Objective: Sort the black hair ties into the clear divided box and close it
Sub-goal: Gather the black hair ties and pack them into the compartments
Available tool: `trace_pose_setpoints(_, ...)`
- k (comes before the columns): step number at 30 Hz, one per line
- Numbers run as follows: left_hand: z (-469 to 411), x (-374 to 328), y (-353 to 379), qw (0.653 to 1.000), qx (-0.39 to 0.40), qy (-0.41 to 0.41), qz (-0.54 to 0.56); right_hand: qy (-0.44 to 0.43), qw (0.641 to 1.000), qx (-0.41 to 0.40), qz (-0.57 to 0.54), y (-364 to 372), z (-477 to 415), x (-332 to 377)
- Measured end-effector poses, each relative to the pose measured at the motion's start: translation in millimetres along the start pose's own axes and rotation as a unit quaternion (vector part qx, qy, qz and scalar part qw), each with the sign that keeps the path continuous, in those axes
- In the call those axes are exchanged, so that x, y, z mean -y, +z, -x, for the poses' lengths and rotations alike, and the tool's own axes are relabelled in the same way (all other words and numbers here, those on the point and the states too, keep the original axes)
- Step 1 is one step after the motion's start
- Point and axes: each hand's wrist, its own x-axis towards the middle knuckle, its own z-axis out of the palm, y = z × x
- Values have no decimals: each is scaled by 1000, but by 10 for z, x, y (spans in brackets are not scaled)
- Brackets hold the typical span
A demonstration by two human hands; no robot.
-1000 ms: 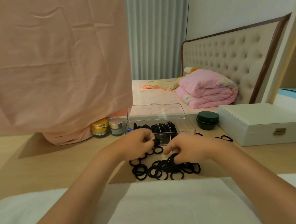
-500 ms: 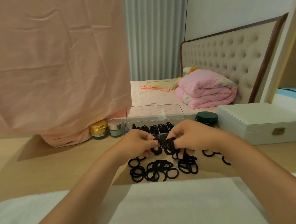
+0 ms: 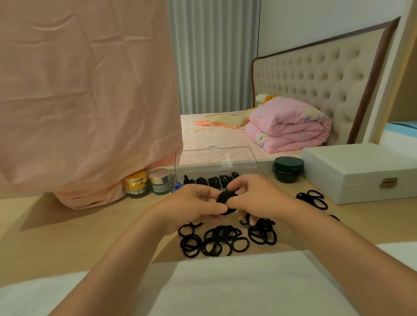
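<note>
From my remote seat I see both hands meeting above the table (image 3: 85, 238), just in front of the clear divided box (image 3: 261, 173). Between them is a bunch of hair ties (image 3: 226, 198), matte black and squeezed into a compact, roundish wad with no clear long axis. The left hand (image 3: 195, 205) pinches it from its side, thumb stretched along the underside, fingers curled on top. The right hand (image 3: 256, 196) pinches the other side, forefinger hooked over the top and thumb underneath; its lower fingers curl down toward the table. Below the hands, the loose hair ties (image 3: 220, 241) lie flat as thin overlapping black rings, and the heap stretches left to right along the edge of the white towel (image 3: 235, 290). A smaller cluster of ties (image 3: 312, 199) sits well to the right, near the white case (image 3: 364, 172). The box runs lengthwise left to right, its lid (image 3: 215, 158) standing upright at the far side, latch tab on top. The far row of compartments holds packed ties (image 3: 211, 179), standing on edge in black clumps; the near row is hidden by the hands.
</note>
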Motion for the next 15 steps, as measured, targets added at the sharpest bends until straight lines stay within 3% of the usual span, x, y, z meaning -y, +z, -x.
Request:
trace_pose_setpoints(3,11,-31,-11,999,-17,8,-38,6,1000,18,-16,-61,-8,0)
trace_pose_setpoints(5,-6,-13,-9,989,-52,8,-138,-9,1000,3,29,-115,-28,-27)
trace_pose_setpoints(9,-16,60,45,901,-18,25,-432,-18,986,104,127,-178,17,-45)
trace_pose_setpoints(11,-7,64,92,878,-8,20,-477,-20,975,134,177,-123,23,-42)
trace_pose_setpoints(15,-31,70,123,870,-29,28,-491,-37,952,121,280,127,-38,-47)
